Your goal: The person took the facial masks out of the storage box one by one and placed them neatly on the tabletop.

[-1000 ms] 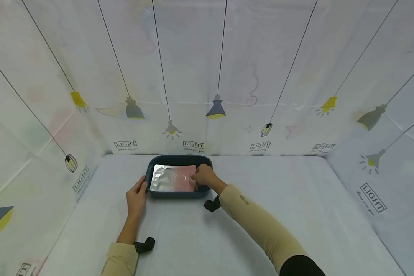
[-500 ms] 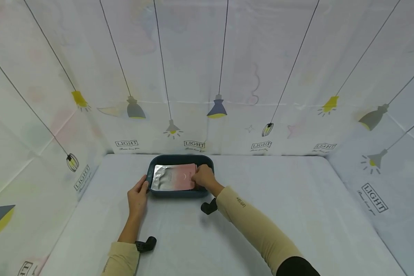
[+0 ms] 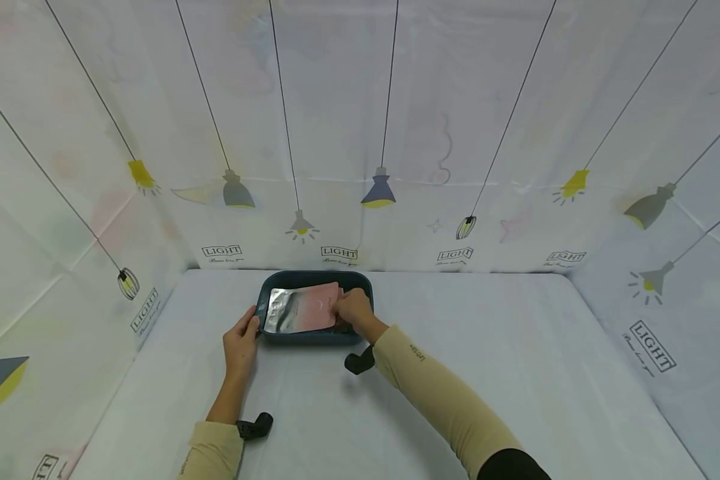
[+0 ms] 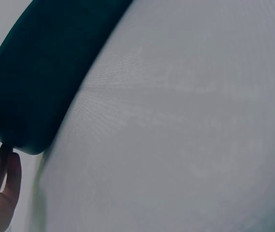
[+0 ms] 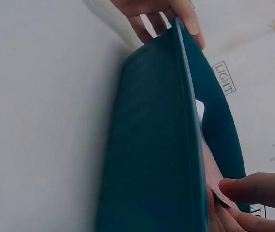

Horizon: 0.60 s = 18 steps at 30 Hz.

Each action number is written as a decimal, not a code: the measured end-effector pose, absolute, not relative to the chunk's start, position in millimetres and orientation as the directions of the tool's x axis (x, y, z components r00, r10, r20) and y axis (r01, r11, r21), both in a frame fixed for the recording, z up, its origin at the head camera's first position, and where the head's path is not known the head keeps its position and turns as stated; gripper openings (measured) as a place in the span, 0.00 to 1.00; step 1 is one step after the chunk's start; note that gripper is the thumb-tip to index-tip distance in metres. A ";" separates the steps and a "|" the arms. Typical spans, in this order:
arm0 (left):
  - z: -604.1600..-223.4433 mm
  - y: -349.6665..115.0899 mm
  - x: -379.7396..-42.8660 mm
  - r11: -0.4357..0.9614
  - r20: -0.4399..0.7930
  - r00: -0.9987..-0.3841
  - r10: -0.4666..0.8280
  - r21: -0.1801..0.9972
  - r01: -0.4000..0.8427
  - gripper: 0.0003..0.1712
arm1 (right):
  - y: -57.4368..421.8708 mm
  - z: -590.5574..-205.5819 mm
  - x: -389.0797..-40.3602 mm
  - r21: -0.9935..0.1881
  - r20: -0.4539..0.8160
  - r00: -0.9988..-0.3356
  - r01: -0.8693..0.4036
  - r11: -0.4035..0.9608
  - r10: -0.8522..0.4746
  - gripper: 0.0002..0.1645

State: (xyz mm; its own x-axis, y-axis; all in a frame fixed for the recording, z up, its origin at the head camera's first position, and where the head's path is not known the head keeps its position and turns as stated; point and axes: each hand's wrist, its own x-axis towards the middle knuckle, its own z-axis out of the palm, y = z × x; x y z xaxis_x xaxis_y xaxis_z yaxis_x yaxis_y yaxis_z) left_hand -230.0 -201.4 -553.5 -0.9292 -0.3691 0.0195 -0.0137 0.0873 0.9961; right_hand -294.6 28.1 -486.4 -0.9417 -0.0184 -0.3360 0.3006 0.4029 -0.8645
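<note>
Now teal tray (image 3: pixel 312 339) holds pink-silver pouch (image 3: pixel 303 309); right hand (image 3: pixel 355 309) pinches pouch, left hand (image 3: pixel 240 341) grips tray.

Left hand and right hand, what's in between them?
The silver-pink packet, inside the dark tray, lies between them: the left hand holds the tray's left end, the right hand pinches the packet's right end. The head view shows it.

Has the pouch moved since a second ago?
Yes: in the head view, the pouch, at its end by the right hand, has shifted toward the far rim of the tray.
</note>
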 end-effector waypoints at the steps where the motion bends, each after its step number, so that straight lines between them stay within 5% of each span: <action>1: -553.5 -201.2 -229.9 0.086 0.022 -0.929 -0.369 0.996 -0.010 0.25 | 27.9 -486.7 -294.2 -0.867 -0.332 -0.943 0.298 0.400 -0.018 0.04; 18: -554.8 -201.8 -230.2 0.095 0.029 -0.927 -0.373 0.995 -0.007 0.25 | 36.0 -482.8 -295.6 -0.937 -0.276 -0.961 0.261 0.234 -0.033 0.13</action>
